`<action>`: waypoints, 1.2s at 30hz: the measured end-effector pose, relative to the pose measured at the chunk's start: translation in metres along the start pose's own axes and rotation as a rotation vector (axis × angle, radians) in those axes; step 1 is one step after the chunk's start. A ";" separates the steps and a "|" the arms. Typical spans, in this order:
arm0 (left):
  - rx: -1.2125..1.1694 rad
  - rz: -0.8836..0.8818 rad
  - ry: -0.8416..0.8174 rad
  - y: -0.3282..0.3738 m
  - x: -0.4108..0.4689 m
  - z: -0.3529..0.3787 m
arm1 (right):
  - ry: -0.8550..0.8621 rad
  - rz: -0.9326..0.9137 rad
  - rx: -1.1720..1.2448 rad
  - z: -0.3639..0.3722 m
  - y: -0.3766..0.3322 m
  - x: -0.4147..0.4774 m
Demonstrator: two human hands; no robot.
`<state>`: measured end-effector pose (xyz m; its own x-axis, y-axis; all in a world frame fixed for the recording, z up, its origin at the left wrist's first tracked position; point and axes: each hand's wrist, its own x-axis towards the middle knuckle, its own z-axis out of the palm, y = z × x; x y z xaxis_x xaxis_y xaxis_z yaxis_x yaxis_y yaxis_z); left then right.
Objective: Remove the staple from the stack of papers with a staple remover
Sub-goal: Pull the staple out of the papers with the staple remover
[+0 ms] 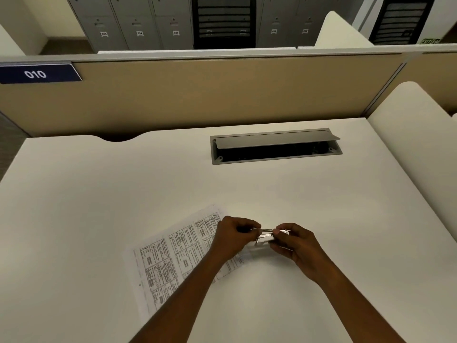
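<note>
My left hand (233,235) and right hand (295,243) each pinch one end of the metal staple remover (267,235) with curled fingers, just beside the right edge of the stack of papers (170,256) lying flat on the desk (99,194).

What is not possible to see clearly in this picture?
Staple: head view, too small, or hidden by the left hand over the paper stack.
Staple remover: head view, left hand and right hand hide its ends.
Print on the paper stack: head view, blurred.
Cable hatch interior: head view, too dark.
</note>
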<state>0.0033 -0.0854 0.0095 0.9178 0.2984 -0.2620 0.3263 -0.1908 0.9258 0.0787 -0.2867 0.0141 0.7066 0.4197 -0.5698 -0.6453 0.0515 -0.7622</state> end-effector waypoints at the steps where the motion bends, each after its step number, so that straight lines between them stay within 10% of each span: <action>1: -0.011 -0.013 0.001 0.000 0.004 -0.002 | -0.056 -0.001 -0.046 -0.002 -0.001 0.000; 9: -0.096 -0.076 0.029 0.002 0.023 -0.005 | 0.070 -0.370 -0.874 0.001 -0.005 0.013; 22: 0.369 -0.204 0.245 -0.037 0.007 -0.030 | 0.610 -0.582 -0.896 -0.008 0.003 0.070; 36: 0.367 -0.276 0.161 -0.041 0.012 -0.032 | 0.745 -0.524 -0.924 0.016 -0.005 0.104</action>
<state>-0.0062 -0.0441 -0.0228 0.7485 0.5198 -0.4118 0.6374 -0.3926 0.6630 0.1506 -0.2284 -0.0363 0.9955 -0.0778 0.0534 -0.0177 -0.7104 -0.7035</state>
